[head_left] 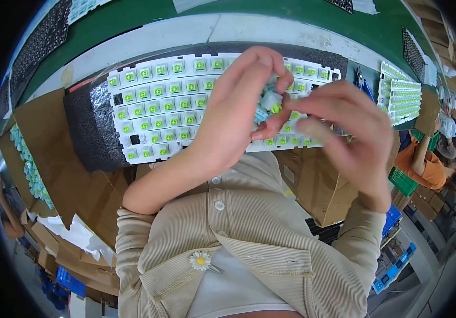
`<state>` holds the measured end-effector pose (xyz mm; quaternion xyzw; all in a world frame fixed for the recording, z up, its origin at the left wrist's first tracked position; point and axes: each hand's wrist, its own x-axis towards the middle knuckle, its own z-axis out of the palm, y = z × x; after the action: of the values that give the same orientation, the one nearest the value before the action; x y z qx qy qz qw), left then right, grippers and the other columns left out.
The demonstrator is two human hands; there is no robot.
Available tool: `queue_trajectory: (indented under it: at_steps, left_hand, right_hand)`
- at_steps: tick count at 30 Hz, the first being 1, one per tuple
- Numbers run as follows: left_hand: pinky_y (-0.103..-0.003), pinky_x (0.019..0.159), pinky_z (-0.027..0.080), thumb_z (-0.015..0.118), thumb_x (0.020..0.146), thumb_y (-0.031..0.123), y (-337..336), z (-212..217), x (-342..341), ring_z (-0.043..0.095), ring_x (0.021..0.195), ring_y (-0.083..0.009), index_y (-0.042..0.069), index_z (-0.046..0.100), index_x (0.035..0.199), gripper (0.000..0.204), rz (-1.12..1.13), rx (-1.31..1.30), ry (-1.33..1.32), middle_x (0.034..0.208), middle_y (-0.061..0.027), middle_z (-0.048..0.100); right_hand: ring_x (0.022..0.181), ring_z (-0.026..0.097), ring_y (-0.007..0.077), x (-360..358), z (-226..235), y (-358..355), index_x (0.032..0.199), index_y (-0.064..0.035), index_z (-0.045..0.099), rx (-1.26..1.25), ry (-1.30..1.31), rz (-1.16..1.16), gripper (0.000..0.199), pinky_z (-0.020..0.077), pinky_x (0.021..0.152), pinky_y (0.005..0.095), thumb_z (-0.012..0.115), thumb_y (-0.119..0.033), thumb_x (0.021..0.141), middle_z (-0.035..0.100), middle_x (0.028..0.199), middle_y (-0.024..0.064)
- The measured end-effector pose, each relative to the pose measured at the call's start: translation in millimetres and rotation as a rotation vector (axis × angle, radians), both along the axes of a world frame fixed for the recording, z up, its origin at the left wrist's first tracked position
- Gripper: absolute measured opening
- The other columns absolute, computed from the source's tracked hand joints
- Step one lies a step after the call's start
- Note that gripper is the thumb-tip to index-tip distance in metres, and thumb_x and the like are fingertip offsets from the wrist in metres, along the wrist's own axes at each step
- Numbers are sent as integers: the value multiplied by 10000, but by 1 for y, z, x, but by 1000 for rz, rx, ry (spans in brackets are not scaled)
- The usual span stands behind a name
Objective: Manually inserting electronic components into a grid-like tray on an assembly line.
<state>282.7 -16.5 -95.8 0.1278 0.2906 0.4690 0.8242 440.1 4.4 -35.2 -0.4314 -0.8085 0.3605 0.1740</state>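
Key switches [269,102] cupped over a white keyboard plate [189,62]
They are held in the curled left hand [233,111], right of the plate's middle; whether anything is pinched by the blurred right hand [352,135] beside them cannot be told.

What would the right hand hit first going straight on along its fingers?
Probably the loose switches cupped in the left hand, or that hand's curled fingers; the right hand points leftward at them. One view, blurred fingertips: the depth gap is unclear.
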Motion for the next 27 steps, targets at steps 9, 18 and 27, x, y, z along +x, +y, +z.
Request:
queue_trajectory:
  at_steps: [9,18,27]
  left_hand:
    - [-196,633,355,340,947,128,-5,-21,4,409,666,-66,28,469,965,165,246,644,700,833,-18,456]
    - [-186,426,289,331,949,160,-4,-20,-7,408,488,-60,34,463,937,183,170,420,538,776,-11,410]
    - [-193,384,268,303,939,118,-5,-25,-8,356,450,-78,5,435,911,176,180,463,456,800,-69,407]
  right_hand:
    - [766,568,176,-16,-23,-17,885,20,607,-22,127,-81,231,471,643,262,687,-15,671,583,930,98]
    - [818,561,182,1,-52,-26,1002,47,577,-576,684,-418,290,479,664,279,665,-14,732,558,1027,136]
    - [899,578,161,30,-63,-24,1037,30,583,-593,726,-488,261,492,768,272,583,41,775,587,1038,123]
